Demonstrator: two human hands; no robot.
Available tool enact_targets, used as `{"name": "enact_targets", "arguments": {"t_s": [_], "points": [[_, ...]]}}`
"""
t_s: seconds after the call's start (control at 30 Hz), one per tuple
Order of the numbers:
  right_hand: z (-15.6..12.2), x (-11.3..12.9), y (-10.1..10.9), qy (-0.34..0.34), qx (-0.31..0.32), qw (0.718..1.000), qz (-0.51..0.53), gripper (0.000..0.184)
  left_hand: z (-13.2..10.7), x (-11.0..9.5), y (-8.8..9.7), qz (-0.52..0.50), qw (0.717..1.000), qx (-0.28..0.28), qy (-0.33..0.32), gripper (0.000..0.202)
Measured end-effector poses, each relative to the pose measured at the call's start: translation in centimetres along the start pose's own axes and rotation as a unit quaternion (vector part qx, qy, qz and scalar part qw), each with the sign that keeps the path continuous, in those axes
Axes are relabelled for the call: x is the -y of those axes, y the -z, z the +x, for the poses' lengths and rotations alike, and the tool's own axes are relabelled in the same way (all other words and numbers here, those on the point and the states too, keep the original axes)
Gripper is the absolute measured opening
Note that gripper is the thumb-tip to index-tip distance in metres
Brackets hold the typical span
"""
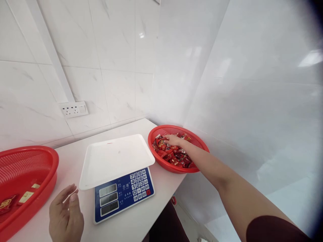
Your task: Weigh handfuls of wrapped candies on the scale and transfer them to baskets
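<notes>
My right hand [173,139] reaches into the right red plastic basket [181,170], which holds many small red snack packets [174,157]. Its fingers are stretched out over the packets and touch them; no packet is lifted. My left hand [67,215] hovers above the table between the left basket and the scale, palm inward, fingers slightly bent, thumb apart, holding nothing. Between the two baskets stands a digital scale [124,196] with a blue keypad panel. The bare white tray [117,159] rests on top of it.
A second red basket [47,153] at the left edge holds a red packet [8,204] and pale yellow pieces [26,197]. The white table [141,222] meets tiled walls behind and at the right. A power socket [74,109] is on the back wall.
</notes>
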State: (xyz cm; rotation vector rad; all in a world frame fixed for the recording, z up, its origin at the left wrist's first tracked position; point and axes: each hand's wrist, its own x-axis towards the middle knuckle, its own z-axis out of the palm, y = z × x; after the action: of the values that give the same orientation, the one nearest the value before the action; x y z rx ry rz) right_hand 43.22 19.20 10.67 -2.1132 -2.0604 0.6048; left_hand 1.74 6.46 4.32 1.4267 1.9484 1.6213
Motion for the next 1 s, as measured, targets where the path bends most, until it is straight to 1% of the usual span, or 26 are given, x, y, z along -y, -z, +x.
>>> {"name": "enact_targets", "arguments": {"t_s": [0.07,0.13,0.2,0.27,0.33,0.4,0.5,0.57,0.63,0.7,0.77,0.8,0.83,0.9,0.97,1.0], "points": [[1.0,0.5,-1.3,-0.008,-0.003,1.000,-0.021,0.056,0.1,-0.2,0.0,0.009,1.000,0.003,0.019,0.047],[1.6,1.0,-2.2,-0.021,-0.008,0.999,-0.040,0.063,0.2,-0.1,0.0,0.025,0.999,0.000,0.021,0.047],[1.9,1.3,-2.3,-0.033,-0.019,0.998,-0.050,0.060,0.3,0.0,0.0,0.037,0.999,-0.003,0.010,0.047],[1.7,1.6,-1.7,-0.033,-0.032,0.998,-0.048,0.047,0.3,0.1,0.0,0.035,0.999,-0.001,-0.001,0.048],[1.3,1.9,-0.7,-0.027,-0.043,0.998,-0.042,0.032,0.2,0.0,0.0,0.035,0.999,0.003,-0.002,0.047],[0.8,2.2,0.5,-0.020,-0.068,0.997,-0.012,0.022,0.0,-0.2,0.1,0.036,0.999,0.007,-0.005,0.045],[0.3,3.4,1.9,-0.013,-0.134,0.989,0.057,0.022,-0.3,-0.4,0.1,0.030,0.999,0.012,-0.020,0.043],[0.3,4.9,2.1,-0.005,-0.163,0.977,0.137,0.024,-0.3,-0.3,0.1,0.038,0.999,0.009,-0.032,0.043],[0.5,6.9,1.8,0.013,-0.145,0.960,0.240,0.024,-0.2,-0.1,0.1,0.051,0.998,-0.002,-0.046,0.042],[0.6,9.0,1.4,0.044,-0.095,0.934,0.342,0.026,0.0,0.1,0.0,0.059,0.997,-0.008,-0.053,0.041],[0.8,10.6,1.2,0.081,-0.038,0.914,0.395,0.030,0.2,0.2,0.0,0.059,0.997,-0.009,-0.052,0.041],[0.8,11.1,1.2,0.094,-0.022,0.909,0.406,0.034,0.3,0.2,0.0,0.060,0.997,-0.009,-0.050,0.041],[0.9,11.1,1.4,0.103,-0.015,0.911,0.400,0.038,0.3,0.1,0.1,0.062,0.997,-0.010,-0.047,0.041],[0.9,10.0,1.9,0.098,-0.012,0.936,0.339,0.046,0.4,0.0,0.2,0.068,0.997,-0.015,-0.040,0.042],[0.6,7.5,2.5,0.077,0.009,0.963,0.257,0.049,0.5,0.0,0.3,0.074,0.997,-0.016,-0.034,0.043],[0.3,5.8,2.8,0.064,0.035,0.973,0.221,0.050,0.5,0.1,0.3,0.076,0.997,-0.013,-0.029,0.043]]}}
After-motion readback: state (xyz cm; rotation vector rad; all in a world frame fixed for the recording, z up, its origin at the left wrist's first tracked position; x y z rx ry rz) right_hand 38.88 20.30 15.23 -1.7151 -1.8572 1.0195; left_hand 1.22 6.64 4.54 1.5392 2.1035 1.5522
